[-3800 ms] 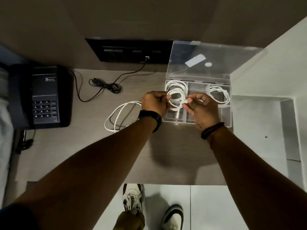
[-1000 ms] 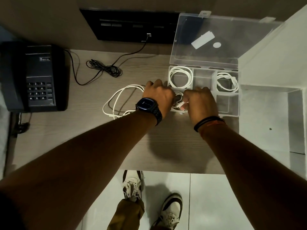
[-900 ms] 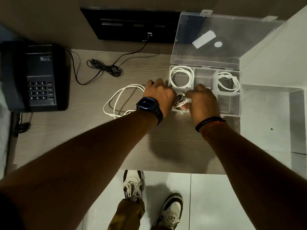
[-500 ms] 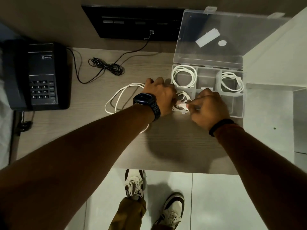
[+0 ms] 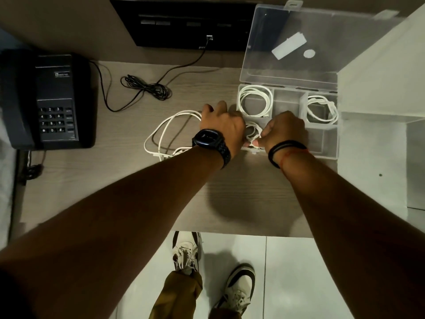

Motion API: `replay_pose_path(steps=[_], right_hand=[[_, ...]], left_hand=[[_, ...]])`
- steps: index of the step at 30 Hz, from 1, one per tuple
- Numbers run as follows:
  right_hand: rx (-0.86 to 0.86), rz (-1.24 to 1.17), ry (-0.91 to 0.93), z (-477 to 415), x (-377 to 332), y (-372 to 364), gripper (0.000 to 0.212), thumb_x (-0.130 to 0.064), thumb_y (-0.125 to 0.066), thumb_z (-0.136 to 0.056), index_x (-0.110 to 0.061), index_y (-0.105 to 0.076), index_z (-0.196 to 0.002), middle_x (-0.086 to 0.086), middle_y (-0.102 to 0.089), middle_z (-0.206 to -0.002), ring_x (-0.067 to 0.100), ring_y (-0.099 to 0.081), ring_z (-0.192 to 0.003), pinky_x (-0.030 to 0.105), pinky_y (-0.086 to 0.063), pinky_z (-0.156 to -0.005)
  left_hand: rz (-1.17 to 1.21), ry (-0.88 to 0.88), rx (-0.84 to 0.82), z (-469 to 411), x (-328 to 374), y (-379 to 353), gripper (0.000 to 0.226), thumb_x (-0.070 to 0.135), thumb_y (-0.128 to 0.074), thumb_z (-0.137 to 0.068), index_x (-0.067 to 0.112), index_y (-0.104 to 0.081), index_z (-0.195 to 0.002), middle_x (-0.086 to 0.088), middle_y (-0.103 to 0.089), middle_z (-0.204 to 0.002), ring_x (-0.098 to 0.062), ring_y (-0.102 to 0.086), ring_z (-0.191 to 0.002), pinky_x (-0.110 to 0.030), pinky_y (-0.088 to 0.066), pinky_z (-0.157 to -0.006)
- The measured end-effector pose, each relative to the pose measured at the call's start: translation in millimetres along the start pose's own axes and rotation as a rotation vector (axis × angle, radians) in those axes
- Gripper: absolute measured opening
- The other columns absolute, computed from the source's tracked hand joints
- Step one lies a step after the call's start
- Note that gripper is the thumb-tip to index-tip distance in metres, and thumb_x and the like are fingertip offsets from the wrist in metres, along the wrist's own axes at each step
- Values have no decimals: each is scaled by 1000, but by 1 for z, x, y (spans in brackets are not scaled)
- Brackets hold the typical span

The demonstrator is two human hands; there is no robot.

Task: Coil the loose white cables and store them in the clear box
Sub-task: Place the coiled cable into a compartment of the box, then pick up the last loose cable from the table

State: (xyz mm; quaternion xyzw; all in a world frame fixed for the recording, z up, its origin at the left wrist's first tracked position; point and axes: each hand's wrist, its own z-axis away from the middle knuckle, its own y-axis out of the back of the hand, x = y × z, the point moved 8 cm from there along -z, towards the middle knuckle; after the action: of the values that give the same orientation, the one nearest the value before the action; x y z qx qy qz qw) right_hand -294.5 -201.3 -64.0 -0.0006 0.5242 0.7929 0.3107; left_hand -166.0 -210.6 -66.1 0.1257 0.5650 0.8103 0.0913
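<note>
The clear box [image 5: 331,153] stands open on the wooden desk, its lid [image 5: 292,44] tipped back. One coiled white cable [image 5: 255,101] lies in its back left compartment, and another coil [image 5: 322,109] in the back right one. My left hand [image 5: 223,127] and my right hand [image 5: 285,132] meet over the front left compartment. Both pinch a small white coil [image 5: 253,133] held between them. A loose white cable [image 5: 165,134] sprawls on the desk just left of my left hand.
A black desk phone [image 5: 53,100] sits at the far left, its thin black cord [image 5: 147,88] bunched behind the loose cable. A black wall panel [image 5: 184,21] runs along the back. A white ledge [image 5: 377,157] borders the box on the right. My shoes stand below the desk edge.
The coil went from being held above the box down into the front left compartment. Both hands stay closed on it, with my right hand shifting slightly.
</note>
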Motion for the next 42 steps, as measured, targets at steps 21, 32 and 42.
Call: replay_pose_path(steps=[21,32,42], right_hand=[[45,-169,147,24,-1,12,12,-10,-76,-68,-16,-76,-78,6,-73,-87,24,-66,-87,30,-52,-80],[112,-186,180,29,-3,24,19,-31,-64,-78,-15,-74,-75,4,-74,-83,22,-66,-84,23,-46,-74],[315,-210,379,47,-26,37,60,-23,-62,-84,-14,-40,-138,14,-57,-126,31,-52,-114,41,-46,-91]], left_hand=[[452,-162,201,32,-11,25,17,15,-71,-78,9,-74,-93,-14,-67,-112,-36,-57,-103,-38,-44,-89],[559,15,294,46,-53,32,24,29,-75,-74,14,-73,-92,-8,-67,-104,-30,-58,-93,-40,-51,-77],[270,536,300,67,-134,12,71,58,-63,-75,23,-41,-133,-14,-55,-125,-38,-49,-111,-49,-39,-88]])
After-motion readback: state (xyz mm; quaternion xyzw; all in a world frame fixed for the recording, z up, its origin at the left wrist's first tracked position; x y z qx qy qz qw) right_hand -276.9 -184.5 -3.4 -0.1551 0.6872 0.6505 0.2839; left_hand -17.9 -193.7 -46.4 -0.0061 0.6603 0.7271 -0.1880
